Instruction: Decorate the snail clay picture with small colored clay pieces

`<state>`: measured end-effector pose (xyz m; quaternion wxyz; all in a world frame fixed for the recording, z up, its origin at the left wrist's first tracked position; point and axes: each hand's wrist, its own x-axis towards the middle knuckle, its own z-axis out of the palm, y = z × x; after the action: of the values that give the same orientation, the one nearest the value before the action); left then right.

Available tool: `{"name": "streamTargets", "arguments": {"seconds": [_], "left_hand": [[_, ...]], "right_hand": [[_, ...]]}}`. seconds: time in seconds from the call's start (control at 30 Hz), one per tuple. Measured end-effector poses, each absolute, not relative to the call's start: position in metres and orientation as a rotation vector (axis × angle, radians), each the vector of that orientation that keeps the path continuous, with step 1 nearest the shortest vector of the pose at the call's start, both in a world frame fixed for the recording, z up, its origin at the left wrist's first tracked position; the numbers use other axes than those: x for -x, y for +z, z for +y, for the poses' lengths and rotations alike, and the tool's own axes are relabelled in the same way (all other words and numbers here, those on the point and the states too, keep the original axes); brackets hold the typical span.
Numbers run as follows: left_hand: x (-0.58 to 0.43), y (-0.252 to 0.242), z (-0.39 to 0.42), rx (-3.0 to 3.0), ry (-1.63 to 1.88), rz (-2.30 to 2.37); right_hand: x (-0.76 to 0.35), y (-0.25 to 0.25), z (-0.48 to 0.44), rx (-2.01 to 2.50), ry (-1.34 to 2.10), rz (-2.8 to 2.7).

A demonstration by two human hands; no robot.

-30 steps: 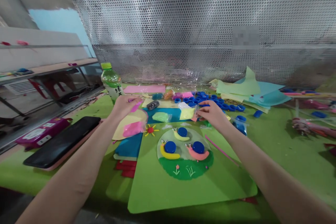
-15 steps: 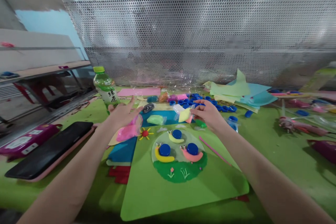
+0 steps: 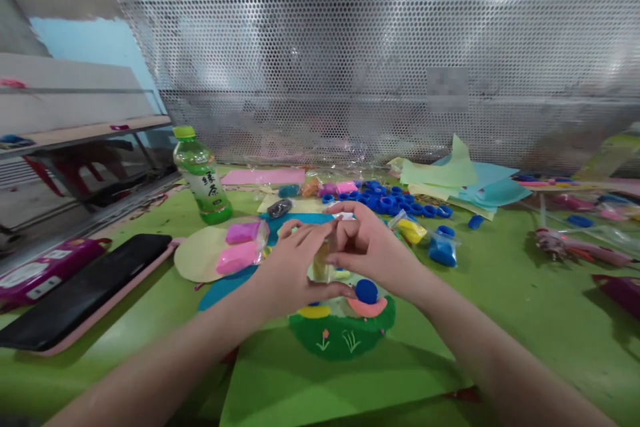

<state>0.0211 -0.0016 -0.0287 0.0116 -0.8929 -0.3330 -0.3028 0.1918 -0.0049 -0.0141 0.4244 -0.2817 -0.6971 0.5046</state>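
Observation:
My left hand [image 3: 295,267] and my right hand [image 3: 377,250] meet over the middle of the green sheet [image 3: 350,383], fingers bent around a small clear packet of pale yellow clay [image 3: 321,265]. Both hands grip it, the right pinching its upper side. Below them lies a round green scene with small white plant shapes. A pink clay snail [image 3: 368,307] with a blue bottle cap [image 3: 367,291] as its shell shows beside the left thumb. Part of a yellow clay snail [image 3: 314,311] peeks out under the left hand; the rest is covered.
A green tea bottle [image 3: 205,180], pink clay packets [image 3: 237,257] and a black phone [image 3: 85,290] are on the left. Several blue caps [image 3: 387,203] lie at the back. Right of my hands are a yellow packet [image 3: 411,230] and a blue packet [image 3: 443,251].
Both hands have come together and nearer over the scene. The left hand, earlier spread near the bottle, now grips the pale yellow packet with the right. The snails are now largely covered.

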Motion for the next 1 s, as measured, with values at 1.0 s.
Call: {"name": "streamTargets", "arguments": {"seconds": [1.0], "left_hand": [[-0.011, -0.033, -0.002, 2.618, -0.821, -0.888]], "right_hand": [[-0.183, -0.015, -0.013, 1.07, 1.253, -2.036]]}}
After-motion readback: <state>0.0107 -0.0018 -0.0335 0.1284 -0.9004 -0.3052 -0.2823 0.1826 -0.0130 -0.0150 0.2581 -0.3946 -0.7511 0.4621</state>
